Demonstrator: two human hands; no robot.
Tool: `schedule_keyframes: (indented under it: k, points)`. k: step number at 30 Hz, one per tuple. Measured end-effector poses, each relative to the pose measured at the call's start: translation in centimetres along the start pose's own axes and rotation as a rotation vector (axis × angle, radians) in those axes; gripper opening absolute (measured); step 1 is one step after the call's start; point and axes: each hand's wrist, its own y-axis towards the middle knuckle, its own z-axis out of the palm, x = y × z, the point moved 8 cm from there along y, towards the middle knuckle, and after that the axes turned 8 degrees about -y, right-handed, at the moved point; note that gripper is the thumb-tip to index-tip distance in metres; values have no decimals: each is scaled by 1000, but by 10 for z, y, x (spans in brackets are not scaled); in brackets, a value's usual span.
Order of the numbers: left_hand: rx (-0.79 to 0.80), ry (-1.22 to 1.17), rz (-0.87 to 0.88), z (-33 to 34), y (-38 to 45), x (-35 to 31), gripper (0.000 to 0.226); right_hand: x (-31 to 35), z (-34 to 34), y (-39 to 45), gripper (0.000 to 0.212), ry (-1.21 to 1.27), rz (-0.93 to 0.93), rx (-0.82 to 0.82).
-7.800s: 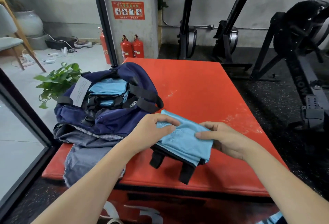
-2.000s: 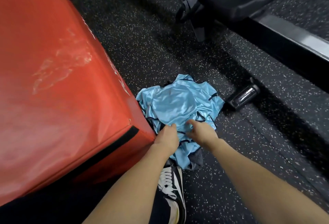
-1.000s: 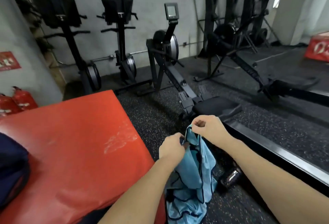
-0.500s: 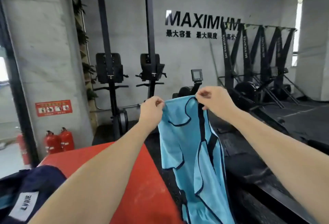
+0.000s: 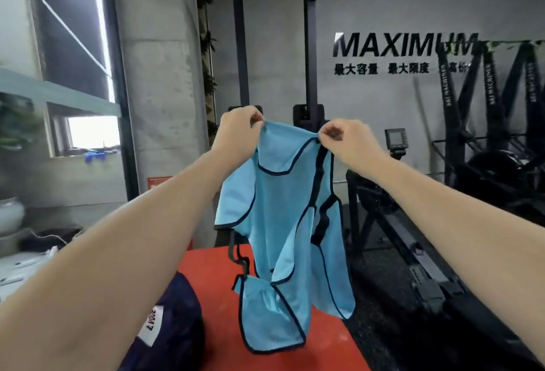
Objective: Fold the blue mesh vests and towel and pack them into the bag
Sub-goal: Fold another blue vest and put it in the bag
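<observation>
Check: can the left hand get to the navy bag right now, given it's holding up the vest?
Probably not yet. The left hand pinches one top corner of the blue vest, the right hand the other. The bag lies below the left forearm, nothing between, so once it lets go, likely yes.

A gym: ski machines (image 5: 486, 99), a rowing machine (image 5: 413, 252) and red padded box (image 5: 324, 341).

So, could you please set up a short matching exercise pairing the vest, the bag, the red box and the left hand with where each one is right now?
Things:
1. blue mesh vest
2. navy bag
3. red box
4. left hand

Places or states:
A. lower left, resting on the box
B. pinching the vest's top left corner
C. hanging in the air from both hands
D. under the bag and below the vest

Pairs: 1-C, 2-A, 3-D, 4-B
</observation>
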Motion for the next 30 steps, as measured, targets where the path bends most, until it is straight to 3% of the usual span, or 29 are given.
schedule_keyframes:
  k: [6,9,13,16,21,26,30]
  points:
    - [206,70,-125,51,-91,104,15,-37,131,-65,9,-32,74,260]
    - [437,109,-217,97,-167,168,20,-70,210,-125,15,-95,118,463]
    - [784,153,-343,152,-281,239,45,-106,308,-223,38,-187,193,785]
    - [780,93,-396,163,-337,262,45,-113,351,-281,45,-124,208,889]
    - [737,-21,-495,163,-408,270,30,-99,377,-329,32,-24,146,821]
    - [903,153,-546,171,-441,287,53,-67,395,-343,31,0,-35,895]
    - [908,163,-533,176,-433,305,52,-65,412,-350,40,-99,-81,948]
